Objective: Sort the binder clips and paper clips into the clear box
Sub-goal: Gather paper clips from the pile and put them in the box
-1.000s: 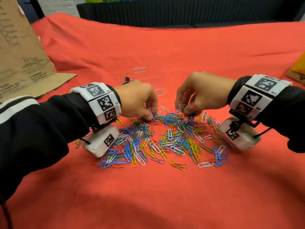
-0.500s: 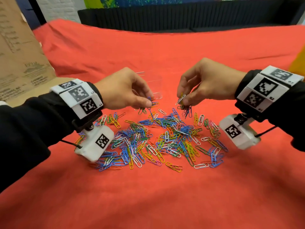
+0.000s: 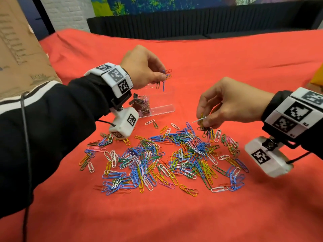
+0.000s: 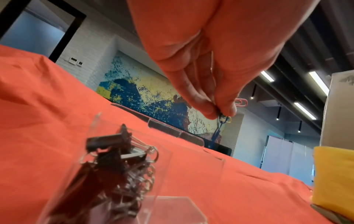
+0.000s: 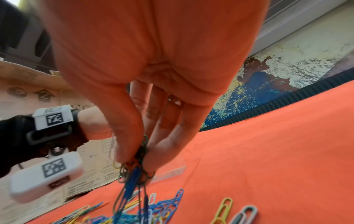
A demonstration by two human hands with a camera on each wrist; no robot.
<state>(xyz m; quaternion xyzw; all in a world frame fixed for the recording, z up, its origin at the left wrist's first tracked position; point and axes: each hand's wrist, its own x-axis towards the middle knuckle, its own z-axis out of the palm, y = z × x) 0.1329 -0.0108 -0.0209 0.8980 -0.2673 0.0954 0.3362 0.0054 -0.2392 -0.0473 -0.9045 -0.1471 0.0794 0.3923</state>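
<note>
Head view: the left hand (image 3: pixel 143 67) is pinching a few paper clips (image 3: pixel 165 78) above the clear box (image 3: pixel 161 102), which is holding binder clips (image 3: pixel 141 105) at its left end. The right hand (image 3: pixel 229 105) is gripping a bunch of clips (image 3: pixel 207 131) over the far right of the paper clip pile (image 3: pixel 164 159) on the red-covered bench (image 3: pixel 157 215).

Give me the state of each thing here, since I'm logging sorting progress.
left hand: raised over the clear box, pinching a few paper clips.
right hand: pinching a bunch of clips just above the pile.
clear box: open, binder clips in its left part.
paper clip pile: loose on the red cloth.
</note>
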